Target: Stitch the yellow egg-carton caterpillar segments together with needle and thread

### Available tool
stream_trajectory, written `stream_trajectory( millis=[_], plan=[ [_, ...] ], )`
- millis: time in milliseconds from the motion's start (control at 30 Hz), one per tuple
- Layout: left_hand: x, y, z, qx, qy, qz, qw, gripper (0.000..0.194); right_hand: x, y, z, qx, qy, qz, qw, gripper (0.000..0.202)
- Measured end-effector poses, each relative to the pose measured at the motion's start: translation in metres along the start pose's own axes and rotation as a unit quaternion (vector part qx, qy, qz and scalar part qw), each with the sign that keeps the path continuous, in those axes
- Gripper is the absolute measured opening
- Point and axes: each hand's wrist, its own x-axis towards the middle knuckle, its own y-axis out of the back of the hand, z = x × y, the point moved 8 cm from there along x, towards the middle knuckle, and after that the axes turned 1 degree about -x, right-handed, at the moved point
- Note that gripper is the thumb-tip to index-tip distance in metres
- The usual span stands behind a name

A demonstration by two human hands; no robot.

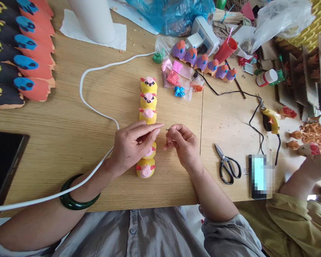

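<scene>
A column of yellow figures (149, 85) with pink faces and red ears, seemingly modelled from clay, runs down the table in front of me. Black marks show on the two farthest faces; the faces of the third and the nearest are plain pink. My left hand (131, 144) is over the middle of the column and hides part of it, thumb and fingers pressed together; what they hold, if anything, cannot be made out. Just right of the column, my right hand (183, 144) pinches a tiny dark sliver (167, 129) between thumb and forefinger, close to the left fingertips.
A white cable (81, 82) crosses my left forearm. Bags of coloured clay (173, 76), purple figures (202, 61) and a power strip (203, 32) stand at the back. Scissors (226, 164), a blurred-out phone (259, 176) and another person's hand (307, 171) are right; painted pieces (26, 53) and a dark tablet (5, 160) left.
</scene>
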Motion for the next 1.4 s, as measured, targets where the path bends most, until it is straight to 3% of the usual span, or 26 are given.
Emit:
stream_trajectory(
  millis=[267,700,1067,1400],
  plan=[
    [-0.004,-0.007,-0.007,-0.031,0.051,-0.037,0.998,0.017,0.0,-0.003,0.003,0.006,-0.01,-0.016,1.0,0.037],
    [-0.005,-0.008,-0.009,-0.058,0.073,-0.035,0.995,0.011,-0.004,-0.009,0.011,0.002,-0.036,-0.038,0.999,0.038],
    [-0.007,-0.005,-0.017,-0.082,0.116,-0.001,0.99,0.012,-0.004,-0.007,0.009,-0.004,-0.03,-0.035,0.999,0.038],
    [-0.004,-0.005,-0.016,-0.093,0.118,-0.017,0.988,0.012,-0.004,-0.007,0.008,-0.008,-0.026,-0.032,0.999,0.038]
  ],
)
